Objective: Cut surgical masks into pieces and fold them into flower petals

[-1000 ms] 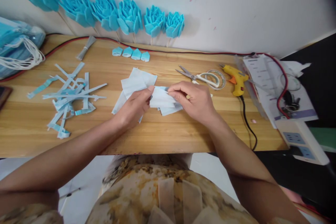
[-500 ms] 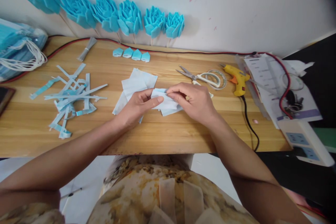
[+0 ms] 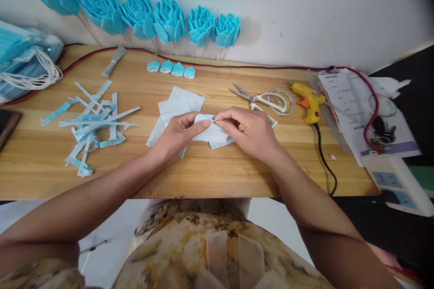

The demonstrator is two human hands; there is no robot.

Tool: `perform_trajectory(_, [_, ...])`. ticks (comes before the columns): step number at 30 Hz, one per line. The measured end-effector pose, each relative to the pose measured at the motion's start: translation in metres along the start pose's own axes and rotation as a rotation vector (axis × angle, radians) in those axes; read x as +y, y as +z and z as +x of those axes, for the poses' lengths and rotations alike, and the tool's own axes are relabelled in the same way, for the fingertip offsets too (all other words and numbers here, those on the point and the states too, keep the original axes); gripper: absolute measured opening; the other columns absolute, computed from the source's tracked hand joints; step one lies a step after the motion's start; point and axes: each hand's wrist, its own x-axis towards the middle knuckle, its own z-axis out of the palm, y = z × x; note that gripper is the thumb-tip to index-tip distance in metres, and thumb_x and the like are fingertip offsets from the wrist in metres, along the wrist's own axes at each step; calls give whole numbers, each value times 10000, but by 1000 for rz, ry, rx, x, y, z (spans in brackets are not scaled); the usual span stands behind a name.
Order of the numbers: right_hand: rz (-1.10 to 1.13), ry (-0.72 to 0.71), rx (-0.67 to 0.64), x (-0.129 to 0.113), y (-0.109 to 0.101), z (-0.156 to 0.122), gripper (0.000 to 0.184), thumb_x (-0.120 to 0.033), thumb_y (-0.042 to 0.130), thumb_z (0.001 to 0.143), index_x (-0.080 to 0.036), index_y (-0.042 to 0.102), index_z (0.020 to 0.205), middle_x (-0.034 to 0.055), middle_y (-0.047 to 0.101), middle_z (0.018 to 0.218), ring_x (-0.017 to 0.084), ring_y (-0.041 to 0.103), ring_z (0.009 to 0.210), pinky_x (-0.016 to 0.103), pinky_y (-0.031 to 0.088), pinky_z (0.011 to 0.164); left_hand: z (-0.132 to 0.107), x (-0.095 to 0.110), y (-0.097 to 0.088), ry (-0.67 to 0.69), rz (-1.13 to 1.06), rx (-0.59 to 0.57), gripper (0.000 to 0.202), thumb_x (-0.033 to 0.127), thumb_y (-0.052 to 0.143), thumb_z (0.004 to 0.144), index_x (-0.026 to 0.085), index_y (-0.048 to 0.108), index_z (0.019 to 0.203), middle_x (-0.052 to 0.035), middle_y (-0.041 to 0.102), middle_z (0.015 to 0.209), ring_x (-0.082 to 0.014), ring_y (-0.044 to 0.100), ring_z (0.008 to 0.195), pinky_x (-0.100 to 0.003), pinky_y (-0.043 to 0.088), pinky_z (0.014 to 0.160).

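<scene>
Free room on tabletop (image 3: 220,177) nearside of left hand (image 3: 178,135) and right hand (image 3: 251,130), strip pile (image 3: 98,123) blocks left, scissors (image 3: 252,98) and glue gun (image 3: 312,109) block right, flowers (image 3: 169,22) back.

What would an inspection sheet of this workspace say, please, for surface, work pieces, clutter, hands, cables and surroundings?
Surface: wood-grained table, items spread across it.
Job's things: pale sheet in both hands; loose sheets on the table; four small blue pieces behind.
Clutter: heap of strips at left; scissors, blades apart, at right.
Left hand: thumb on top of the sheet.
Right hand: pinching the sheet.
Cables: red-and-black cable along the back; black cord from glue gun.
Surroundings: white wall, six blue flowers.
</scene>
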Motion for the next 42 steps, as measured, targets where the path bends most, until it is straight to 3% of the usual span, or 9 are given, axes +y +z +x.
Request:
perform_trajectory(5, [26,-10,-1,-1,1,0,145,-242,595,955,-207,716,882,-1,737,783,116,603,643,251,435,625,1,-1,-1,17,22,16,227,403,808,791,180,794,828,-30,754,785,-152,638,704,-271,506,701])
perform_trajectory(8, [93,60,31,0,4,-1,106,-261,616,926,-216,698,975,-9,734,798,119,611,653,249,455,618,1,-1,-2,40,42,46,196,395,804,798,200,796,807,-13,752,782,-143,628,687,-273,507,702])
perform_trajectory(11, [138,113,56,1,7,-1,259,-246,657,863,-234,652,1122,-27,723,821,121,609,666,256,484,644,1,-1,-2,27,18,45,189,393,809,795,206,789,784,-2,747,769,-139,625,680,-277,510,709])
perform_trajectory(19, [27,205,194,21,-12,6,313,-172,575,878,-233,658,1173,-8,714,855,146,622,744,307,512,724,6,5,-12,139,-106,107,160,369,763,859,209,766,865,-17,771,893,-177,712,853,-300,558,807])
perform_trajectory(25, [-170,205,-42,38,-19,6,193,-184,603,892,-199,721,1044,58,744,975,215,670,876,350,495,788,11,19,-18,174,-234,228,61,256,743,866,195,744,873,-39,784,939,-211,733,1009,-307,601,873])
perform_trajectory(30, [-304,214,-202,39,-10,8,111,-240,636,921,-184,720,966,93,744,1012,268,666,965,361,459,788,13,18,-21,144,-233,235,61,248,719,885,190,737,886,-48,788,1002,-212,727,1050,-274,613,855])
perform_trajectory(35, [-340,257,-243,39,-2,10,56,-242,679,897,-193,703,910,76,728,978,240,646,893,332,421,732,15,15,-23,117,-272,213,48,230,709,894,185,726,892,-26,781,938,-163,745,935,-222,612,800])
perform_trajectory(42, [-304,328,-187,39,-7,9,52,-247,706,876,-198,696,865,22,745,817,187,632,714,305,366,651,18,12,-25,71,-284,246,43,213,705,881,174,716,868,-19,774,882,-148,742,836,-212,622,731])
